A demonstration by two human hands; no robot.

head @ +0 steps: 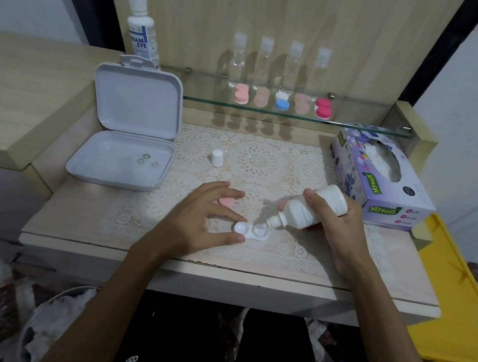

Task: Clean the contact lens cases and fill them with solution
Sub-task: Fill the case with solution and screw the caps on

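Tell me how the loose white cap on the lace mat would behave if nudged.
The white cap stands upright on its own, so it probably tips easily. It looks round-sided, so once down it would likely roll. Small and plastic-looking, it is probably very light; the lace mat may slow it.

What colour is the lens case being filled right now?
White. The open lens case shows plainly in the head view, under the tilted solution bottle.

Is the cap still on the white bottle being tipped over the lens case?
No, the white bottle has a bare nozzle aimed at the lens case, and a white cap stands apart on the lace mat.
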